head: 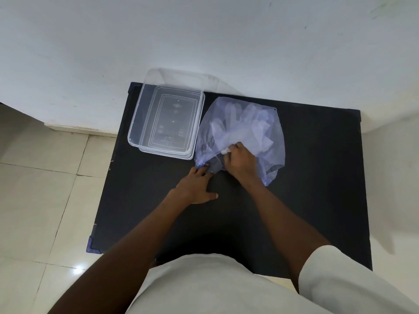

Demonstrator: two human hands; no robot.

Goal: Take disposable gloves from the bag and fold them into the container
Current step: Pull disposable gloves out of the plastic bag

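A translucent bluish plastic bag [269, 132] lies on the black table, with clear disposable gloves [238, 118] showing through it. My right hand [240, 162] reaches into the bag's open near end and pinches a bit of white glove [225, 151] between its fingers. My left hand [197, 184] rests on the table with its fingertips pressing down the bag's near left corner. An empty clear plastic container [133, 132] stands to the left of the bag, touching it.
The black table [158, 211] stands against a white wall, with a white wall also close on the right. A tiled floor lies to the left. The container's clear lid [210, 80] leans behind it against the wall.
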